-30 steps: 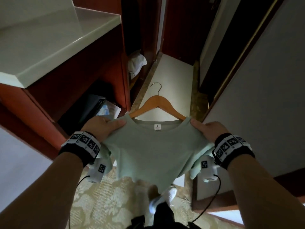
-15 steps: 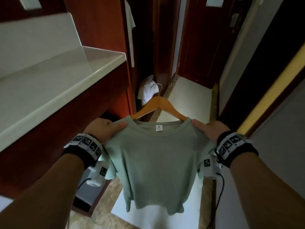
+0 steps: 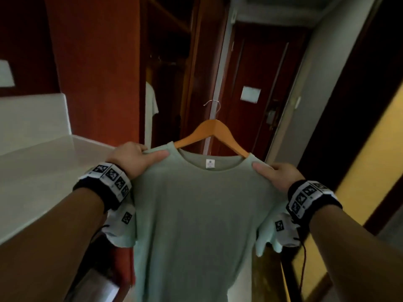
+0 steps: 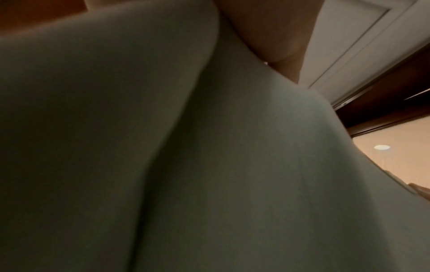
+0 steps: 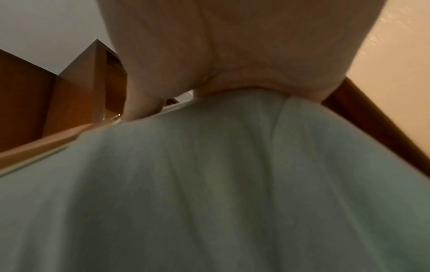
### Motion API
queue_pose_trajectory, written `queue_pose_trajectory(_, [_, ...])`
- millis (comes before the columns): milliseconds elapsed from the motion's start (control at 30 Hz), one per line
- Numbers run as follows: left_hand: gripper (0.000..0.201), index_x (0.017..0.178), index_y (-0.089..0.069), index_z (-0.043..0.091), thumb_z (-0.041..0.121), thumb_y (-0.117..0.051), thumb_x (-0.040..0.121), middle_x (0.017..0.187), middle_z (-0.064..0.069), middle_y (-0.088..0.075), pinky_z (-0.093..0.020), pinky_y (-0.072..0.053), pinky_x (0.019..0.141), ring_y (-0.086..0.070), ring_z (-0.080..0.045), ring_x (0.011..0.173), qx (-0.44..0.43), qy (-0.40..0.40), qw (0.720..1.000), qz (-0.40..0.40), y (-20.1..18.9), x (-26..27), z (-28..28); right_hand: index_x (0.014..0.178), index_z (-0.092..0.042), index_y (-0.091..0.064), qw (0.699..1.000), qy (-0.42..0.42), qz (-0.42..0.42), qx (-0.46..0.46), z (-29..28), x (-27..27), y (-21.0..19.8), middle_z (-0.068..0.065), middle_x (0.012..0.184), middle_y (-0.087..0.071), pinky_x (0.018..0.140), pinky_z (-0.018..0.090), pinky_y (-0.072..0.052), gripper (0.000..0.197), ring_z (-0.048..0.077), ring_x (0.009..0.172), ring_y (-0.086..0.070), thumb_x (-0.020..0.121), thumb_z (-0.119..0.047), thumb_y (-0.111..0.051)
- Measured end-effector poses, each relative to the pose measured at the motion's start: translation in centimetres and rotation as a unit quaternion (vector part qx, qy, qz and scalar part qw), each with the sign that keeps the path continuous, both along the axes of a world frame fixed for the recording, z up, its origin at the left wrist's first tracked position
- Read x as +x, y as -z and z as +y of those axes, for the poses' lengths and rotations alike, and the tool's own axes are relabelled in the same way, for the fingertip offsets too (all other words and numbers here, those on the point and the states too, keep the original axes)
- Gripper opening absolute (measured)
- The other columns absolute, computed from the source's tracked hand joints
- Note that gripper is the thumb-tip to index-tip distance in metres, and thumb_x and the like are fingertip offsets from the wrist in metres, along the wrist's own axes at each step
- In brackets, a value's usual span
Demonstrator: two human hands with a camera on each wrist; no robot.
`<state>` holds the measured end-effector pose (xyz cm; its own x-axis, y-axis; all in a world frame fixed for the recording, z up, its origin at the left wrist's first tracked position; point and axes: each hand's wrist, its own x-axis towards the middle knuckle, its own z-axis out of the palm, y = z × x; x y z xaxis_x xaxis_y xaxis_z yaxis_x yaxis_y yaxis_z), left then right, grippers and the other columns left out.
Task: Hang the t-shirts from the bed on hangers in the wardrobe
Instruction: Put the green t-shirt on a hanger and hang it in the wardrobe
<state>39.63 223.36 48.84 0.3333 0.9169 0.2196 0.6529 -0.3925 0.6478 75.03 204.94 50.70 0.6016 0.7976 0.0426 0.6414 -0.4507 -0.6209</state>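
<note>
Pale green cotton, plain and unprinted, makes up the t-shirt (image 3: 196,214), which hangs lengthwise straight down between both wrists, neckline uppermost and facing the person. A small white label (image 3: 209,164) sits inside the back of the collar; its print is too small to read. The left hand (image 3: 133,158) pinches the left shoulder seam, thumb laid flat on top of the cloth, and the right hand (image 3: 277,175) grips the right shoulder the same way. In both wrist views the fabric fills nearly the whole frame. A wooden hanger (image 3: 212,136) is threaded through the neck, its arms sloping down under the shoulders, its metal hook (image 3: 212,103) pointing up. Beyond, a white garment (image 3: 151,105) hangs inside the open reddish-brown wardrobe (image 3: 98,62). Farther back, a door (image 3: 259,83) carries a pale rectangular sign (image 3: 250,94), unreadable.
</note>
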Motion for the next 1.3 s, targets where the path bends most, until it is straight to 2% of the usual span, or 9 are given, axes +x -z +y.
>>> queue_pose_trajectory(100, [0.070, 0.066, -0.068, 0.020, 0.089, -0.059, 0.072, 0.066, 0.001, -0.068, -0.033, -0.046, 0.060, -0.066, -0.021, 0.070, 0.044, 0.015, 0.999, -0.019, -5.9, 3.0, 5.7, 0.101, -0.020, -0.076, 0.998, 0.017, -0.049, 0.036, 4.7, 2.8, -5.6, 0.002, 0.105, -0.075, 0.093, 0.040, -0.054, 0.075, 0.023, 0.095, -0.069, 0.076, -0.088, -0.057])
queue_pose_trajectory(167, [0.072, 0.070, -0.069, 0.020, 0.090, -0.056, 0.073, 0.071, -0.001, -0.069, -0.035, -0.050, 0.064, -0.066, -0.021, 0.073, 0.075, 0.022, 0.997, -0.011, -9.0, 4.8, 9.2, 0.113, -0.018, -0.075, 0.995, 0.026, -0.085, 0.054, 8.0, 4.5, -8.8, 0.005, 0.111, -0.074, 0.091, 0.038, -0.052, 0.088, 0.025, 0.098, -0.067, 0.072, -0.093, -0.051])
queue_pose_trajectory(333, [0.079, 0.077, -0.071, 0.017, 0.091, -0.045, 0.079, 0.076, -0.003, -0.070, -0.037, -0.054, 0.069, -0.066, -0.021, 0.075, 0.130, 0.017, 0.991, 0.031, -13.8, 8.2, 15.9, 0.107, -0.017, -0.075, 0.989, 0.028, -0.114, 0.093, 14.4, 7.7, -13.4, 0.003, 0.099, -0.071, 0.083, 0.036, -0.049, 0.082, 0.023, 0.088, -0.064, 0.076, -0.088, -0.050])
queue_pose_trajectory(467, [0.077, 0.083, -0.069, 0.019, 0.090, -0.041, 0.080, 0.081, -0.003, -0.068, -0.037, -0.055, 0.070, -0.065, -0.021, 0.076, 0.144, 0.002, 0.987, 0.064, -15.5, 12.2, 20.4, 0.115, -0.016, -0.075, 0.989, 0.046, -0.101, 0.101, 19.4, 12.1, -13.8, 0.003, 0.106, -0.073, 0.087, 0.036, -0.051, 0.093, 0.025, 0.095, -0.067, 0.072, -0.095, -0.049])
queue_pose_trajectory(567, [0.076, 0.086, -0.067, 0.021, 0.090, -0.038, 0.082, 0.082, -0.003, -0.069, -0.037, -0.052, 0.069, -0.063, -0.021, 0.078, 0.161, -0.021, 0.982, 0.097, -16.1, 15.6, 23.2, 0.104, -0.018, -0.076, 0.989, 0.037, -0.103, 0.098, 22.7, 15.3, -13.7, -0.004, 0.087, -0.068, 0.079, 0.033, -0.047, 0.085, 0.017, 0.081, -0.063, 0.075, -0.092, -0.046])
queue_pose_trajectory(967, [0.080, 0.090, -0.067, 0.023, 0.094, -0.033, 0.078, 0.086, -0.001, -0.067, -0.045, -0.054, 0.083, -0.062, -0.021, 0.082, 0.161, -0.147, 0.967, 0.133, -18.5, 25.1, 35.4, 0.081, -0.020, -0.076, 0.983, -0.070, -0.079, 0.148, 41.2, 27.4, -16.4, -0.002, 0.074, -0.075, 0.069, 0.035, -0.059, 0.070, 0.020, 0.072, -0.071, 0.078, -0.087, -0.055])
queue_pose_trajectory(1067, [0.085, 0.104, -0.069, 0.021, 0.093, -0.031, 0.080, 0.095, -0.002, -0.069, -0.042, -0.053, 0.085, -0.062, -0.021, 0.088, 0.146, -0.183, 0.961, 0.148, -17.5, 26.1, 37.3, 0.082, -0.020, -0.074, 0.983, -0.096, -0.078, 0.137, 46.1, 29.0, -15.9, 0.000, 0.078, -0.073, 0.063, 0.031, -0.052, 0.066, 0.020, 0.074, -0.069, 0.080, -0.084, -0.057])
queue_pose_trajectory(1200, [0.096, 0.136, -0.063, 0.015, 0.089, -0.029, 0.085, 0.129, -0.010, -0.067, -0.039, -0.048, 0.092, -0.061, -0.028, 0.113, 0.135, -0.213, 0.947, 0.199, -16.2, 27.0, 39.5, 0.080, -0.018, -0.075, 0.982, -0.132, -0.061, 0.117, 51.8, 30.6, -13.3, 0.005, 0.078, -0.075, 0.067, 0.036, -0.054, 0.069, 0.023, 0.075, -0.070, 0.079, -0.084, -0.056])
queue_pose_trajectory(1300, [0.100, 0.144, -0.058, 0.018, 0.092, -0.026, 0.083, 0.125, -0.008, -0.068, -0.040, -0.051, 0.094, -0.062, -0.025, 0.109, 0.126, -0.220, 0.945, 0.208, -15.7, 27.0, 41.8, 0.081, -0.017, -0.075, 0.980, -0.153, -0.046, 0.117, 55.6, 31.2, -11.6, 0.007, 0.079, -0.075, 0.066, 0.035, -0.053, 0.069, 0.025, 0.076, -0.071, 0.081, -0.083, -0.056])
